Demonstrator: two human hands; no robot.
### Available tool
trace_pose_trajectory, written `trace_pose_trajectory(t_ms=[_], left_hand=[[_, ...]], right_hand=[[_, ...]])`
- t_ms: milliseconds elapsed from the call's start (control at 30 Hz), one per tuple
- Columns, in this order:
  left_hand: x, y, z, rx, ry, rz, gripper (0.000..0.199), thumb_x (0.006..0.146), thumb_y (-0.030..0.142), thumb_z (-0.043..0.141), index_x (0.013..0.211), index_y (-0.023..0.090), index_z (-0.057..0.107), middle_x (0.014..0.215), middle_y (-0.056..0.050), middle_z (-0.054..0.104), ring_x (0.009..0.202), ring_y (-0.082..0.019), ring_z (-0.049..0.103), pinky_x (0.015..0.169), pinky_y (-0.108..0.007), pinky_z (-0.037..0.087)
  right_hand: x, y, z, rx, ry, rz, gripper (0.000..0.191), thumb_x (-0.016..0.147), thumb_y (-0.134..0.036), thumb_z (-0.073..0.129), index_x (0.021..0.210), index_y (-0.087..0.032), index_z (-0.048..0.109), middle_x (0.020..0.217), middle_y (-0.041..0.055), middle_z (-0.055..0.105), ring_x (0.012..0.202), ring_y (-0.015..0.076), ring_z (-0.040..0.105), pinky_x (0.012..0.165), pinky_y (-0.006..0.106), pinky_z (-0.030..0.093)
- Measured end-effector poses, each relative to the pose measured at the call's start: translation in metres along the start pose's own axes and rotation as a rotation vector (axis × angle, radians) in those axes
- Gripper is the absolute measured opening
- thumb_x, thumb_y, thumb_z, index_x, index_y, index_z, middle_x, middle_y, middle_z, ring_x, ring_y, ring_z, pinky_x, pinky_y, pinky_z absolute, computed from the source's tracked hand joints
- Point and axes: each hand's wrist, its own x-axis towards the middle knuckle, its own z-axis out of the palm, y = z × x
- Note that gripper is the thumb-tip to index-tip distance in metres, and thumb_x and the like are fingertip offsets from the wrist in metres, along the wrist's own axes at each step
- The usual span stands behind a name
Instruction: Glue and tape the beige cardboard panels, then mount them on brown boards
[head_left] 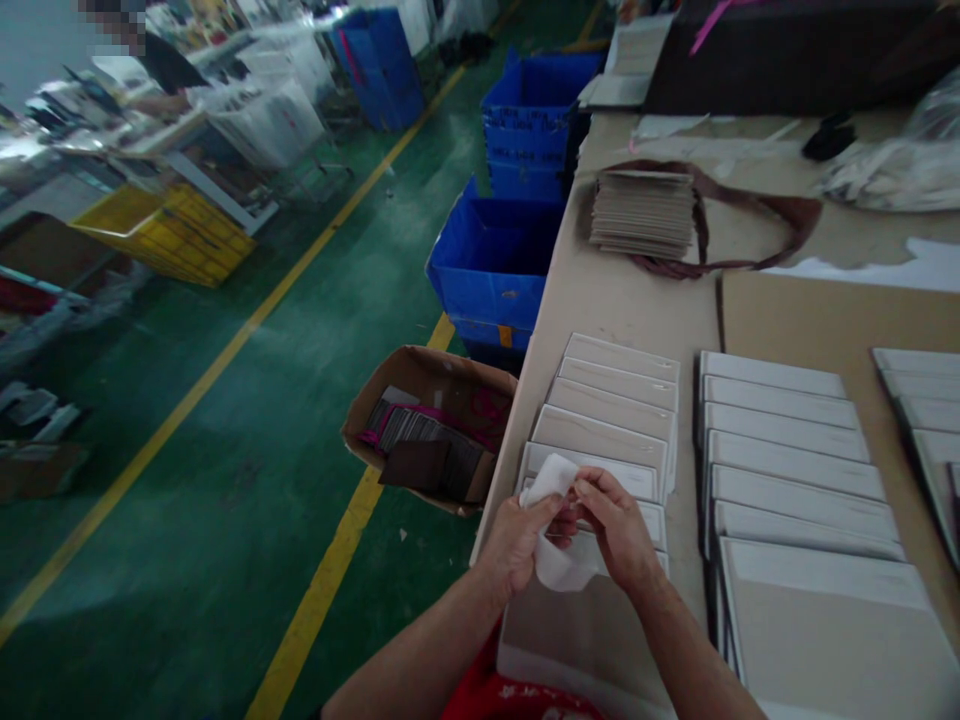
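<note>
Over the near end of a row of overlapping beige panels (604, 410), both of my hands meet at a white cloth (566, 568). My left hand (517, 540) is closed on the cloth, which hangs below it and bulges out above the thumb. The fingers of my right hand (619, 525) are pinched together beside the left fingertips, at the cloth's edge. Whatever the right fingertips pinch is too small to make out. A second row of white-edged panels (802, 490) lies to the right of my hands.
A cardboard box (427, 365) of dark pieces stands on the floor beside the table (555, 310). Behind it are blue bins (487, 285). A stack of cards (643, 212) and a brown strap (795, 225) lie farther back. A person (169, 65) is at the far left.
</note>
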Motion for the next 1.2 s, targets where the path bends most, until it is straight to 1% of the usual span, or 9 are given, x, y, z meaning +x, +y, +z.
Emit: trace_pose_trajectory(t_ms=[167, 267, 400, 567, 767, 833, 933, 1033, 1200], left_hand=[[0.003, -0.007, 0.006, -0.001, 0.069, 0.013, 0.044, 0.052, 0.034, 0.087, 0.083, 0.008, 0.070, 0.069, -0.008, 0.070, 0.055, -0.014, 0.061, 0.052, -0.024, 0.047], [0.005, -0.010, 0.008, -0.023, 0.100, 0.044, 0.041, 0.047, 0.028, 0.088, 0.078, 0.009, 0.067, 0.059, -0.003, 0.065, 0.049, -0.011, 0.056, 0.049, -0.023, 0.044], [0.009, -0.011, 0.010, -0.016, 0.134, 0.111, 0.041, 0.047, 0.029, 0.087, 0.075, 0.011, 0.063, 0.053, 0.001, 0.060, 0.043, -0.009, 0.050, 0.043, -0.022, 0.038], [0.013, -0.009, 0.012, -0.030, 0.187, 0.150, 0.043, 0.045, 0.026, 0.087, 0.077, 0.010, 0.064, 0.059, 0.000, 0.063, 0.044, -0.008, 0.049, 0.044, -0.022, 0.037], [0.011, -0.010, 0.014, -0.040, 0.195, 0.152, 0.046, 0.046, 0.025, 0.088, 0.082, 0.010, 0.064, 0.061, -0.001, 0.064, 0.046, -0.009, 0.050, 0.044, -0.022, 0.039], [0.010, -0.011, 0.015, -0.078, 0.176, 0.146, 0.045, 0.048, 0.026, 0.087, 0.084, 0.010, 0.065, 0.065, -0.002, 0.065, 0.049, -0.010, 0.053, 0.046, -0.022, 0.040], [0.007, -0.010, 0.014, -0.126, 0.130, 0.120, 0.045, 0.053, 0.029, 0.085, 0.089, 0.009, 0.065, 0.070, -0.004, 0.066, 0.053, -0.010, 0.055, 0.049, -0.022, 0.044], [0.004, -0.010, 0.015, -0.082, 0.121, 0.028, 0.052, 0.052, 0.027, 0.086, 0.096, 0.010, 0.063, 0.076, -0.006, 0.069, 0.055, -0.012, 0.058, 0.048, -0.023, 0.046], [0.004, -0.013, 0.017, -0.095, 0.090, 0.001, 0.053, 0.054, 0.029, 0.084, 0.100, 0.012, 0.063, 0.081, -0.006, 0.070, 0.060, -0.013, 0.061, 0.051, -0.023, 0.048]], right_hand=[[0.006, 0.003, -0.003, -0.185, 0.083, -0.038, 0.038, 0.065, -0.052, 0.074, 0.062, -0.020, 0.052, 0.053, -0.0058, 0.047, 0.050, 0.0113, 0.041, 0.049, 0.025, 0.034], [0.005, 0.002, -0.006, -0.407, 0.124, -0.162, 0.037, 0.071, -0.052, 0.069, 0.058, -0.020, 0.054, 0.054, -0.0052, 0.043, 0.055, 0.0120, 0.040, 0.055, 0.025, 0.034], [0.003, 0.005, -0.008, -0.557, 0.149, -0.193, 0.037, 0.076, -0.052, 0.064, 0.059, -0.020, 0.055, 0.055, -0.0041, 0.045, 0.058, 0.0128, 0.042, 0.056, 0.025, 0.034], [0.007, 0.011, -0.007, -0.314, 0.168, -0.182, 0.031, 0.067, -0.047, 0.074, 0.067, -0.020, 0.059, 0.060, -0.0046, 0.051, 0.057, 0.0114, 0.043, 0.057, 0.024, 0.036], [0.008, 0.018, -0.008, -0.112, 0.030, 0.008, 0.032, 0.067, -0.045, 0.077, 0.078, -0.017, 0.066, 0.065, -0.0019, 0.060, 0.054, 0.0107, 0.046, 0.051, 0.024, 0.038], [0.009, 0.021, -0.009, -0.043, 0.073, 0.025, 0.032, 0.066, -0.045, 0.078, 0.076, -0.017, 0.066, 0.065, -0.0017, 0.061, 0.055, 0.0110, 0.048, 0.052, 0.024, 0.041], [0.013, 0.019, -0.012, 0.120, 0.240, -0.019, 0.030, 0.062, -0.042, 0.082, 0.072, -0.019, 0.065, 0.066, -0.0030, 0.062, 0.057, 0.0105, 0.053, 0.054, 0.022, 0.046], [0.015, 0.010, -0.014, 0.283, 0.338, -0.067, 0.028, 0.059, -0.035, 0.085, 0.069, -0.020, 0.064, 0.070, -0.0037, 0.064, 0.062, 0.0102, 0.058, 0.059, 0.021, 0.050], [0.007, 0.009, -0.011, 0.343, 0.122, 0.054, 0.028, 0.063, -0.034, 0.084, 0.080, -0.018, 0.068, 0.075, -0.0006, 0.069, 0.061, 0.0118, 0.060, 0.051, 0.022, 0.050]])
